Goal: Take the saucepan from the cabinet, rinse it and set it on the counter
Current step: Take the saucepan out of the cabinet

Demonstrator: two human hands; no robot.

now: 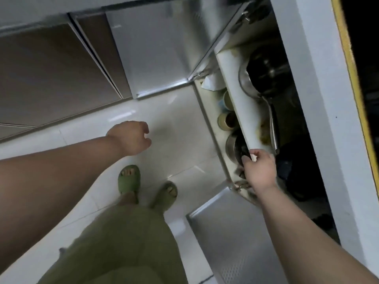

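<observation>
Still the fetching step. The steel long-handled saucepan (256,78) sits on the white upper shelf (235,111) of the open cabinet, untaken. The right hand (259,171), fingers curled, grips that shelf's near edge; the left hand (131,138) hangs loosely closed, empty. Next, probably: right hand shifts to the handle.

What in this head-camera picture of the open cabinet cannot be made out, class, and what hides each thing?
- Saucepan: its inside is dark and its far side is hidden in shadow.
- Lower shelf pots: mostly hidden under the white shelf.
- Right hand: its fingers curl around the shelf edge, so the tips are hidden.
- Left hand: blurred; fingers curled under.
- Dark shape beside the handle: too dim to identify.
</observation>
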